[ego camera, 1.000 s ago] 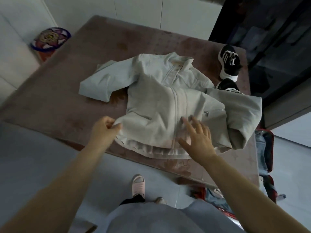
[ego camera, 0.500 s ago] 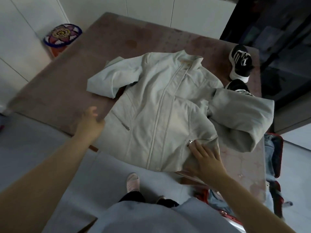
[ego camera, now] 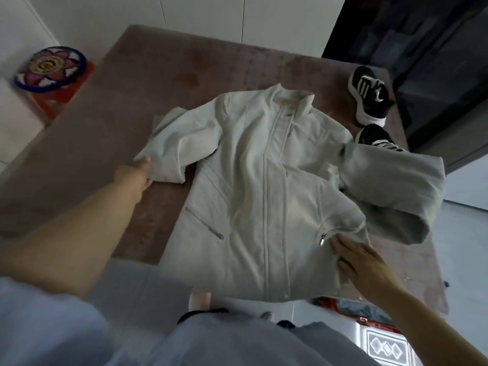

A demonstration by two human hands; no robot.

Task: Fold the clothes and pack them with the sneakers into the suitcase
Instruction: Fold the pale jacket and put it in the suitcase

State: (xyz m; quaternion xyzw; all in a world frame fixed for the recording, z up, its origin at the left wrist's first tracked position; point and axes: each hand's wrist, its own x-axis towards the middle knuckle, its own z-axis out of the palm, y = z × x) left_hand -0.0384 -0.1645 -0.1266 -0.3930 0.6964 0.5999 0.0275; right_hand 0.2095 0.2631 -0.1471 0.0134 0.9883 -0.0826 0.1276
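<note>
On the desk [ego camera: 158, 83] the jacket [ego camera: 264, 194] lies front up; I judge the folding hardly begun. The left hand [ego camera: 134, 175] pinches the 9 o'clock sleeve [ego camera: 169, 154], which next must cross the chest. The right hand [ego camera: 361, 262] presses the 4 o'clock corner with fingers [ego camera: 343, 247] straight. The suitcase [ego camera: 369, 322] at 5 o'clock and the sneakers [ego camera: 369, 99] at 2 o'clock are partly hidden.

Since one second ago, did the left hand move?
Yes. The left hand went from the near edge of the table farther in, away from the person, and now holds the jacket sleeve.
</note>
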